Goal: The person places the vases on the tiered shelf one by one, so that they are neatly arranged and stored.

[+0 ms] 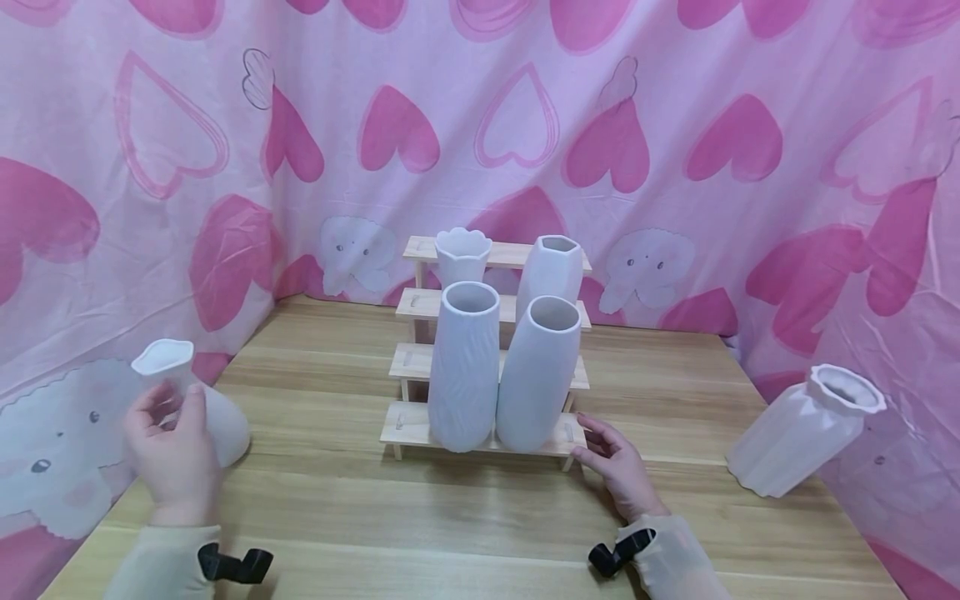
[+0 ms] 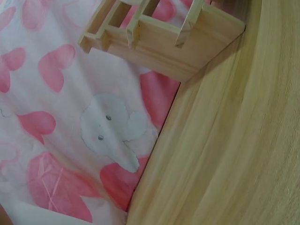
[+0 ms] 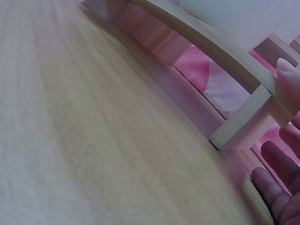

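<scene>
A wooden stepped stand (image 1: pixel 411 360) carries several white vases, including a textured vase (image 1: pixel 463 375) and a smooth vase (image 1: pixel 542 379) at the front. My right hand (image 1: pixel 618 467) grips the right end of its lowest step; the right wrist view shows the thumb (image 3: pixel 289 79) against the plank (image 3: pixel 225 54) and the other fingers lower, partly cut off. My left hand (image 1: pixel 176 454) is in front of a white wavy-rimmed vase (image 1: pixel 225 425) at the left, fingers loosely curved near its neck. Whether they touch it I cannot tell; the left wrist view does not show this contact.
Another white vase (image 1: pixel 798 437) with a ruffled rim stands at the right side of the wooden table (image 1: pixel 337 517). Behind the stand are a scalloped vase (image 1: pixel 462 257) and an angular-mouthed vase (image 1: pixel 553 271). Pink heart-print cloth (image 1: pixel 450 192) encloses the back and sides.
</scene>
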Demonstrator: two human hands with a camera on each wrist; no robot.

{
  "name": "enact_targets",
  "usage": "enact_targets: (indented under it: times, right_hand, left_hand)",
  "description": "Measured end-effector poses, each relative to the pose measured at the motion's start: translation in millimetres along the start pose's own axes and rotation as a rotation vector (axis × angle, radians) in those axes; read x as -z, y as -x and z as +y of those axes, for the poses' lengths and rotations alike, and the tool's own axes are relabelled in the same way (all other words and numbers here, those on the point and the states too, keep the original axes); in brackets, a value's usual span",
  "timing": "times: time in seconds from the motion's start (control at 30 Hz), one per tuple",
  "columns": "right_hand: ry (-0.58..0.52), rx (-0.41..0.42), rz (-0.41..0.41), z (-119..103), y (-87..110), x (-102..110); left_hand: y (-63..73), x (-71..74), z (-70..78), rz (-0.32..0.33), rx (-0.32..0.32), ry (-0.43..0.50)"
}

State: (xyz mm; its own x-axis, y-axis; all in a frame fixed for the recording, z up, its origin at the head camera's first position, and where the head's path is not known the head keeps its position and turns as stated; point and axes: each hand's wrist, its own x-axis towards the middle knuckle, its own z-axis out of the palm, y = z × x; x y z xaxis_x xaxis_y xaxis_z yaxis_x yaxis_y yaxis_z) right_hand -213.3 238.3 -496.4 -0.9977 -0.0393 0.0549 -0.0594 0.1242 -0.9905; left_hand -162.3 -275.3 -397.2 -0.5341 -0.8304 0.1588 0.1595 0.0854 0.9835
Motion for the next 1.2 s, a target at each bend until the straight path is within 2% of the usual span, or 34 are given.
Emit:
enact_targets:
  times: [0.1, 0.17, 0.33, 0.47, 0.7, 0.93, 1.2]
  right_hand:
    - [-0.002, -0.009, -0.002, -1.6, 1.0, -0.7]
    - [-0.006, -0.019, -0.002, -2.8, 1.6, -1.1]
    - [-0.006, -0.027, 0.000, -5.1, 2.6, -1.2]
    - [-0.005, -0.028, 0.000, -6.0, 3.0, -0.9]
    - [-0.011, -0.020, -0.010, -4.8, 2.1, -1.1]
    - [-0.006, -0.025, -0.010, -4.5, 1.1, -0.7]
    - [0.000, -0.030, -0.015, -2.3, 0.1, 1.2]
  left_hand:
    - [-4.1, 1.2, -3.3, 0.059, 0.050, -0.016]
    - [-7.2, 2.0, -4.6, 0.067, 0.093, 0.007]
    - [-15.2, 3.5, -7.6, -0.033, 0.223, 0.058]
    - [-21.1, 1.6, -11.9, -0.096, 0.291, 0.016]
    - [-25.2, -1.4, -18.4, -0.118, 0.266, 0.086]
    - [-26.6, 1.6, -17.7, -0.141, 0.323, 0.017]
    - [-27.2, 2.1, -20.4, -0.138, 0.318, 0.068]
